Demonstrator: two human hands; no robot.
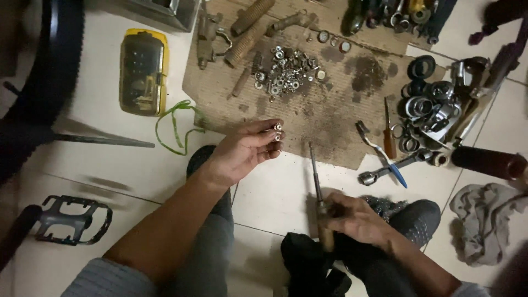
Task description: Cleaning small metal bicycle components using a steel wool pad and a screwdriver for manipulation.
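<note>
Left hand (242, 151) raised over floor, fingers curled, pinching small metal nuts (278, 131) at fingertips, just in front of cardboard sheet (324, 118). Right hand (355, 217) closed around wooden handle of screwdriver (318, 187), shaft pointing away toward cardboard. Pile of nuts and washers (286, 71) on cardboard, yellow case (143, 71) left, pedal (71, 220) on floor, rag (484, 220) right

two bare hands, left hand (242, 151) and right hand (357, 220), forearms uncovered, grey ribbed sleeves were pushed up (cuffs bunched near the elbows), grey trousers, dark shoes (418, 217) were worn
</note>
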